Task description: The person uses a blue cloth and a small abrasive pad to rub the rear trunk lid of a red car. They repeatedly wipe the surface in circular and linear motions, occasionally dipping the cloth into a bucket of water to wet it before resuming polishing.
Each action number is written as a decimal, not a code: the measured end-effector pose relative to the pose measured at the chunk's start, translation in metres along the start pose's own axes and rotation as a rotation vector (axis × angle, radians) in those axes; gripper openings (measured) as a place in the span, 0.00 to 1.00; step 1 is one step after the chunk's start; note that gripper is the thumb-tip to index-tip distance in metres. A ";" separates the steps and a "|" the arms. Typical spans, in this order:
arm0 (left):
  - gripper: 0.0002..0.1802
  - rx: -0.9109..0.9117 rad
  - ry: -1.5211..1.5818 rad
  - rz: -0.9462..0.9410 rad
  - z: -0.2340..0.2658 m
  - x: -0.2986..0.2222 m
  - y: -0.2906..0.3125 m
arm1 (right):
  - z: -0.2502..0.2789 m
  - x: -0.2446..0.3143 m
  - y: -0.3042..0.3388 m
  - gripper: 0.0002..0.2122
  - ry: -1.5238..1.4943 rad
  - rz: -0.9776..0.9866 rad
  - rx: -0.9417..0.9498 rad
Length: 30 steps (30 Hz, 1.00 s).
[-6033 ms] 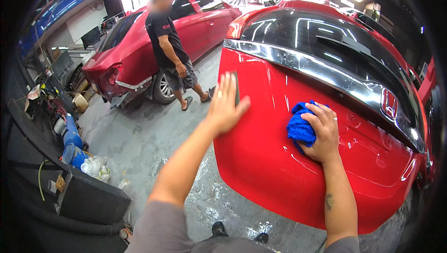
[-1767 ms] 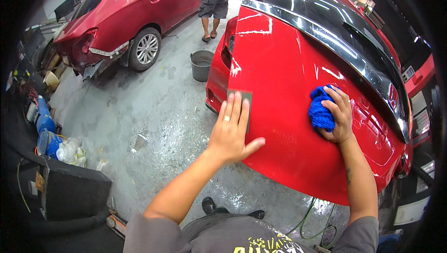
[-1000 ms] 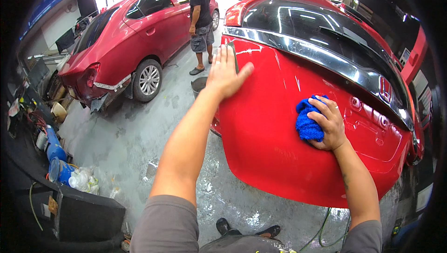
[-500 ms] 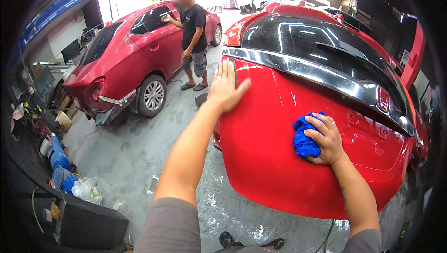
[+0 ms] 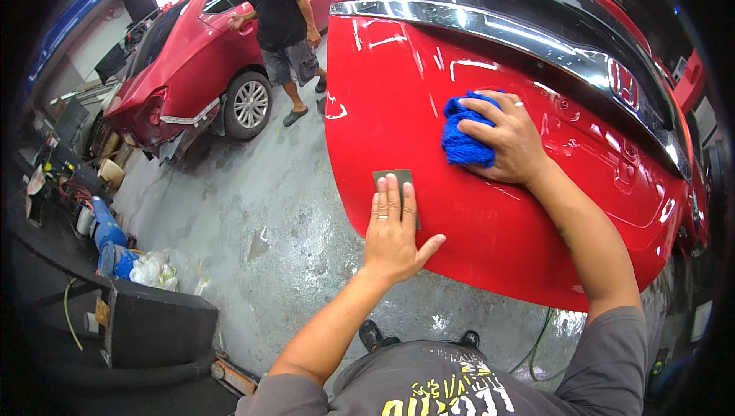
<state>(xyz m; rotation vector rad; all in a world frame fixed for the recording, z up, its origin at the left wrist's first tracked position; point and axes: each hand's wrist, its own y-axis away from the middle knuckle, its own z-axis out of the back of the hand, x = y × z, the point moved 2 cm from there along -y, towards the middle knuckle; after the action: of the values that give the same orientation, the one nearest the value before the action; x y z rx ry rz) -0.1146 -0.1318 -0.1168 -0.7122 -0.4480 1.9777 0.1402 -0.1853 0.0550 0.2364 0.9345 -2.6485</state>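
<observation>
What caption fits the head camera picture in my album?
Left hand flat on a dark sheet, right hand gripping a blue cloth, over a red tailgate.

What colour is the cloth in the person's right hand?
Bright blue; the cloth shows best in the head view.

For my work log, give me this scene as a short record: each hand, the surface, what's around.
Left hand: fingers flat on a dark grey sheet
Right hand: gripping a bunched blue cloth
Surface below hands: red car panel
Upper left: another person beside a second red car
Lower left: white bag
</observation>
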 end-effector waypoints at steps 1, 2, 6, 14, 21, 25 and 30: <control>0.63 -0.030 -0.021 0.008 -0.005 -0.005 0.002 | -0.001 -0.003 0.001 0.25 -0.006 -0.005 0.006; 0.60 -0.100 -0.071 0.022 -0.006 -0.004 -0.013 | -0.002 -0.005 0.003 0.25 -0.012 -0.004 0.014; 0.47 -0.176 -0.196 0.296 -0.003 -0.003 -0.086 | -0.002 -0.002 0.004 0.27 -0.007 -0.014 0.048; 0.59 -0.201 -0.018 0.364 -0.087 -0.223 0.021 | 0.044 -0.030 0.084 0.24 -0.211 0.078 -0.015; 0.50 -0.124 -0.245 0.501 -0.013 -0.092 -0.088 | 0.057 -0.028 0.091 0.23 -0.259 0.061 -0.099; 0.48 -0.216 -0.248 0.391 -0.049 -0.131 -0.072 | 0.054 -0.036 0.098 0.24 -0.254 0.057 -0.055; 0.48 -0.101 -0.131 0.385 -0.049 -0.162 -0.036 | 0.052 -0.038 0.096 0.24 -0.288 0.042 -0.049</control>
<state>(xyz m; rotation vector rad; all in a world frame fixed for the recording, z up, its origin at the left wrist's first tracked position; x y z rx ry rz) 0.0020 -0.2563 -0.0854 -0.7797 -0.5225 2.3870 0.2065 -0.2793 0.0493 -0.1335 0.8857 -2.5287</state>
